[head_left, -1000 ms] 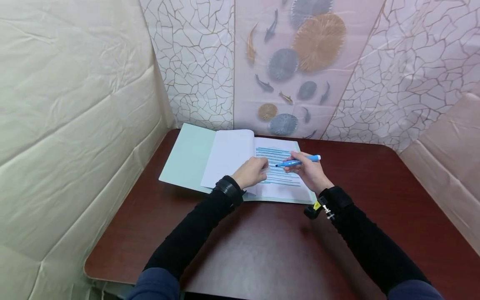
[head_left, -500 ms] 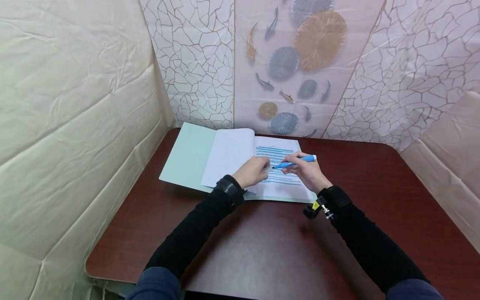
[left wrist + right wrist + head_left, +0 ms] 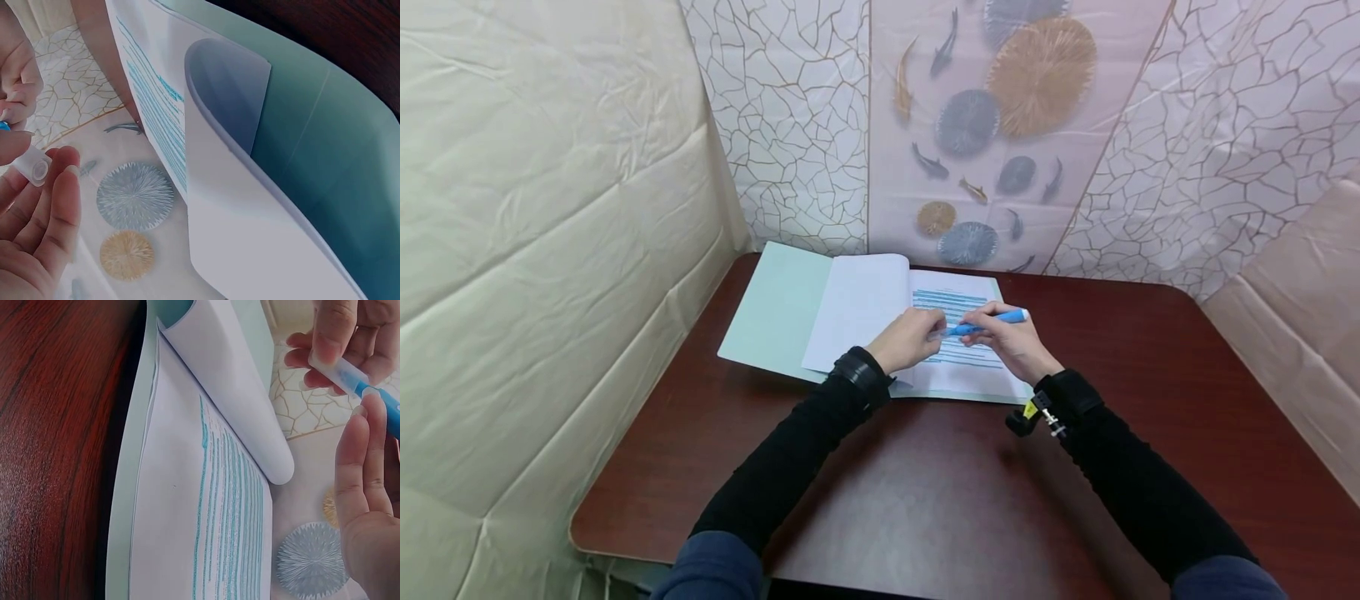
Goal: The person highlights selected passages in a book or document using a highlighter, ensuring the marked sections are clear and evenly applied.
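Observation:
My right hand (image 3: pixel 1011 340) pinches a blue highlighter (image 3: pixel 1003 317) above the right-hand page. In my left hand (image 3: pixel 910 340) a clear cap (image 3: pixel 34 165) is held between thumb and fingers. In the right wrist view the highlighter's tip end sits inside the cap (image 3: pixel 340 376), the two hands close together. Beneath them lies an open pale green folder (image 3: pixel 778 308) holding white sheets. Its right page (image 3: pixel 958 379) carries printed lines marked over in blue. A turned-over blank sheet (image 3: pixel 865 292) lies curled to the left.
The folder rests on a dark red-brown table (image 3: pixel 880 492) near its back edge. Behind it hangs a patterned cloth (image 3: pixel 805 125), and pale padded sheeting (image 3: pixel 550 250) stands at the left. A wrist camera mount (image 3: pixel 1022 421) hangs below the right wrist.
The right hand has moved the highlighter leftward toward the left hand, and its dark tip has gone into the clear cap. The left hand has shifted slightly right.

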Demonstrator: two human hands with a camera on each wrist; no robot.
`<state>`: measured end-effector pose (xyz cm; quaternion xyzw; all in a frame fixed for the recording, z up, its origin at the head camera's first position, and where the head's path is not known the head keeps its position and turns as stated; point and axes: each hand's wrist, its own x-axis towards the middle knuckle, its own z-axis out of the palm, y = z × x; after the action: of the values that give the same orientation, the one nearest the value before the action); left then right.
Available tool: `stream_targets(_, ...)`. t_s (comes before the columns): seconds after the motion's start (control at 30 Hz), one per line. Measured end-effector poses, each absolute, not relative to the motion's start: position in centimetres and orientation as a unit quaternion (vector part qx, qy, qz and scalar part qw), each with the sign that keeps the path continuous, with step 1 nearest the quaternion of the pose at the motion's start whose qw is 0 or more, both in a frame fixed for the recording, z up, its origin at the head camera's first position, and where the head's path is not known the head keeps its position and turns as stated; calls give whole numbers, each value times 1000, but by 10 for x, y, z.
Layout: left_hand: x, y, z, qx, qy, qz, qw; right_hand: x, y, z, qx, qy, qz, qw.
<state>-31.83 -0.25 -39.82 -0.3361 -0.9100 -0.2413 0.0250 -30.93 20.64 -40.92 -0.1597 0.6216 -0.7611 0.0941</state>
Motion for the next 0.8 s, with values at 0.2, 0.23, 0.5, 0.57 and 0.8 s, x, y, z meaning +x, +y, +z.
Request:
stream_targets(0.2, -318, -2, -398, -351, -903, -246, 34, -310, 205, -410, -160, 627, -757, 91)
stream_targets(0.23, -318, -3, -398, -354, -902, -246, 35, -311, 204, -410, -159, 628, -756, 91)
stream_targets(0.5, -317, -3, -397, -362, -895, -260, 35, -309, 204, -408, -154, 636, -752, 86)
stream_targets(0.57, -317, -3, -397, -364, -892, -265, 32, -309, 204, -408, -157, 635, -751, 86)
stream_targets(0.8, -320, -5, -396, -381, -874, -302, -7, -311, 206, -407, -165, 636, -748, 87)
